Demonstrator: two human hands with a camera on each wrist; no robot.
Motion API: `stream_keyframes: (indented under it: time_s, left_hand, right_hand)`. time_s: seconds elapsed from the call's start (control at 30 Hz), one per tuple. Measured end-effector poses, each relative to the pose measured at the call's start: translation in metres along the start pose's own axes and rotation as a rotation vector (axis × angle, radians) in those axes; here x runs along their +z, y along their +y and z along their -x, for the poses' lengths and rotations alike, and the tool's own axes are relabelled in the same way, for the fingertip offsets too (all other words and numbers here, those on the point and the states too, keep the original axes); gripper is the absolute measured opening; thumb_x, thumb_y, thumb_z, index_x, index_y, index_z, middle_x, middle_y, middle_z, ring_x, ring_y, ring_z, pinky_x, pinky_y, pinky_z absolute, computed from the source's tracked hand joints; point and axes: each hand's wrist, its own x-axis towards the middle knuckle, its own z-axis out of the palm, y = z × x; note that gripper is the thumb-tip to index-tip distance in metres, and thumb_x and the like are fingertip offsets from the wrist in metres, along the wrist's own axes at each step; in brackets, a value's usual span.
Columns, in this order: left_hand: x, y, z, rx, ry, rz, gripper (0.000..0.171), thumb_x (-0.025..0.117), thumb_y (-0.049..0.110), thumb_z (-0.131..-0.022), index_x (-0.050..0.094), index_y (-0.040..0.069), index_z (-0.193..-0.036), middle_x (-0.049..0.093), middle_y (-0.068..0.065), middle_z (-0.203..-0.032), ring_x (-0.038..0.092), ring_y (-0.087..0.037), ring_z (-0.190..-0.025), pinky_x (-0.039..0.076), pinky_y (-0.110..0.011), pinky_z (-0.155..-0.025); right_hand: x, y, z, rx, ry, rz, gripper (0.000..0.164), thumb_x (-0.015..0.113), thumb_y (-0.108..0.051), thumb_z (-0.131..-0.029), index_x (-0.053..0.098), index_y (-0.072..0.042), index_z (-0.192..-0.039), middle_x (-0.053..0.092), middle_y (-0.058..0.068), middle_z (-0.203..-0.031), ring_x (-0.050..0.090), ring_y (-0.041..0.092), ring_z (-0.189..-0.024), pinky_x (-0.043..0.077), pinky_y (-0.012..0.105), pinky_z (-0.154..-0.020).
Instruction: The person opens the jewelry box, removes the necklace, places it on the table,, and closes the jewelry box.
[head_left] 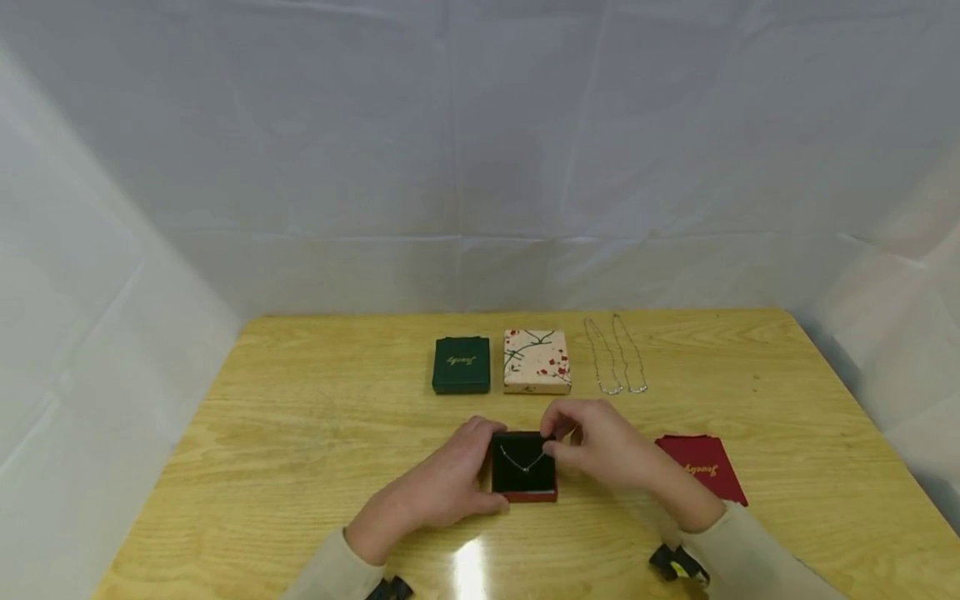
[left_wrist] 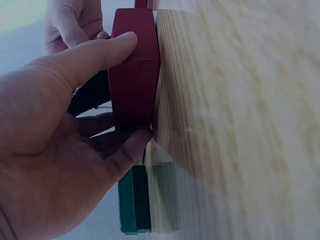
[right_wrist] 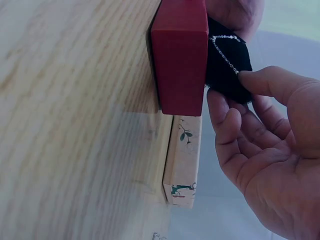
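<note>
My left hand (head_left: 448, 482) grips a small red jewelry box (head_left: 534, 497) from its left side, the thumb on its near wall and the fingers at the far one. A black insert pad (head_left: 514, 485) sits tilted in the box, raised above the rim in the right wrist view. Across the pad lies a thin silver necklace (head_left: 526, 469) in a V shape. My right hand (head_left: 603, 442) pinches the pad's far right corner, its thumb (right_wrist: 267, 82) on top near the chain. The ends of the chain are hidden.
Behind the box stand a green jewelry box (head_left: 461, 365) and a cream floral box (head_left: 537, 362). Two more necklaces (head_left: 610, 390) lie to their right. A red lid or pouch with gold lettering (head_left: 703, 468) lies beside my right forearm. White cloth (head_left: 450, 167) hangs around the wooden table (head_left: 315, 433).
</note>
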Motion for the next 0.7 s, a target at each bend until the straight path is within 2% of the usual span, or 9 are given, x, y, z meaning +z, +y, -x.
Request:
stream_keyframes:
  time_s: [0.27, 0.43, 0.57, 0.7]
  left_hand:
    - [0.001, -0.001, 0.0, 0.026, 0.026, 0.0, 0.082, 0.094, 0.021, -0.082, 0.047, 0.001, -0.146, 0.054, -0.009, -0.136, 0.052, -0.019, -0.123, 0.046, -0.041, -0.111]
    - [0.001, -0.001, 0.0, 0.024, 0.033, 0.001, 0.085, 0.095, 0.025, -0.08, 0.046, 0.001, -0.146, 0.054, -0.009, -0.135, 0.052, -0.02, -0.123, 0.046, -0.042, -0.112]
    - [-0.001, 0.0, 0.0, 0.001, 0.048, 0.063, 0.086, 0.096, 0.034, -0.08, 0.047, 0.007, -0.146, 0.053, -0.005, -0.135, 0.051, -0.018, -0.121, 0.047, -0.044, -0.11]
    - [-0.003, 0.002, 0.0, -0.039, 0.092, 0.12, 0.077, 0.09, 0.044, -0.086, 0.049, 0.011, -0.142, 0.053, -0.003, -0.131, 0.054, -0.018, -0.117, 0.051, -0.044, -0.103]
  right_hand:
    - [-0.005, -0.003, -0.001, 0.0, 0.041, -0.014, 0.017, 0.077, -0.003, -0.094, 0.069, -0.01, -0.108, 0.071, -0.001, -0.102, 0.068, 0.015, -0.093, 0.059, 0.031, -0.078]
    - [-0.008, -0.007, -0.002, 0.003, 0.058, -0.001, 0.021, 0.076, -0.004, -0.096, 0.068, -0.008, -0.115, 0.071, 0.001, -0.107, 0.068, 0.015, -0.095, 0.06, 0.032, -0.082]
    - [-0.01, -0.009, -0.002, 0.007, 0.056, -0.02, 0.025, 0.075, -0.004, -0.096, 0.067, -0.006, -0.119, 0.072, 0.006, -0.111, 0.069, 0.016, -0.097, 0.06, 0.032, -0.084]
    - [-0.012, -0.009, -0.002, -0.002, 0.059, -0.041, 0.027, 0.076, -0.004, -0.096, 0.066, -0.006, -0.121, 0.072, 0.007, -0.113, 0.069, 0.017, -0.098, 0.06, 0.032, -0.085]
